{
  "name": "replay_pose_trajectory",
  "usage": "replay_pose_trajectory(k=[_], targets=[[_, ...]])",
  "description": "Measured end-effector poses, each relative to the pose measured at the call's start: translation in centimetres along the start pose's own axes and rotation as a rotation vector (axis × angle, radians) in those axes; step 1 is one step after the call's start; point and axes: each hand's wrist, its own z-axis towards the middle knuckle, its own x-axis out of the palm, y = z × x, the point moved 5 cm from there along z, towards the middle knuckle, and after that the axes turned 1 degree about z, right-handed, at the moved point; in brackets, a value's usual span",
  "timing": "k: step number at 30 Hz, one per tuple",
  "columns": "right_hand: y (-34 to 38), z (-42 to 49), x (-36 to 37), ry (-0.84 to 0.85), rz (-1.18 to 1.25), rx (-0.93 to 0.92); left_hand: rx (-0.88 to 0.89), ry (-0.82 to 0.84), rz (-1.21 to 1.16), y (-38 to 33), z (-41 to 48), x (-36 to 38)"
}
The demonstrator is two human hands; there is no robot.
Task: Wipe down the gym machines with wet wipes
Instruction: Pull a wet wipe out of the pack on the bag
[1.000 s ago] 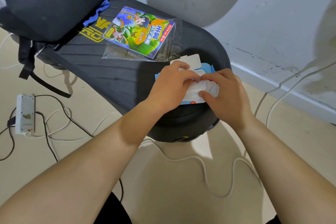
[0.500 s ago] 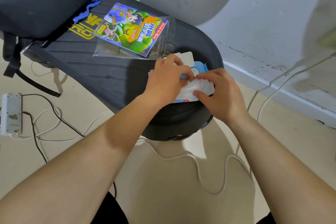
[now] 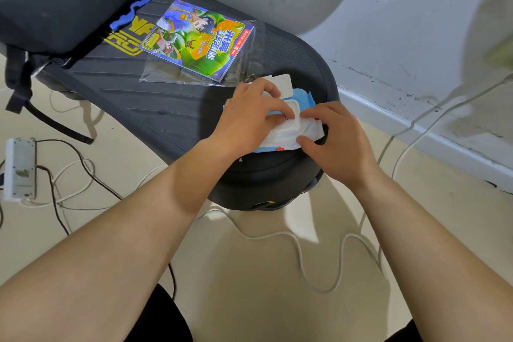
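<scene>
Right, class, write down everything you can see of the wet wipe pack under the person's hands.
The wet wipe pack is a soft, crinkled plastic pouch, blue and white, lying flat on the rounded end of the black ribbed machine. Its white rigid flip lid stands open at the far side, behind an oval opening frame. The left hand covers its left part, fingers curled at the opening; the right hand pinches its near right edge.
</scene>
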Motion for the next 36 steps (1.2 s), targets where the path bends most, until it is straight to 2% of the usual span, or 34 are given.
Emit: replay_pose_trajectory(k=[9, 17, 27, 36], targets=[[0.06, -0.11, 0.09, -0.004, -0.014, -0.011, -0.027, 0.041, 0.070, -0.60, 0.54, 0.27], [0.11, -0.25, 0.01, -0.010, -0.006, -0.021, 0.021, 0.018, 0.006, 0.16, 0.04, 0.12], [0.29, -0.53, 0.10, -0.001, -0.022, -0.019, 0.030, 0.093, 0.141, -0.62, 0.48, 0.08], [0.45, -0.58, 0.16, -0.010, -0.025, -0.013, 0.026, 0.042, 0.047, -0.33, 0.33, 0.11]])
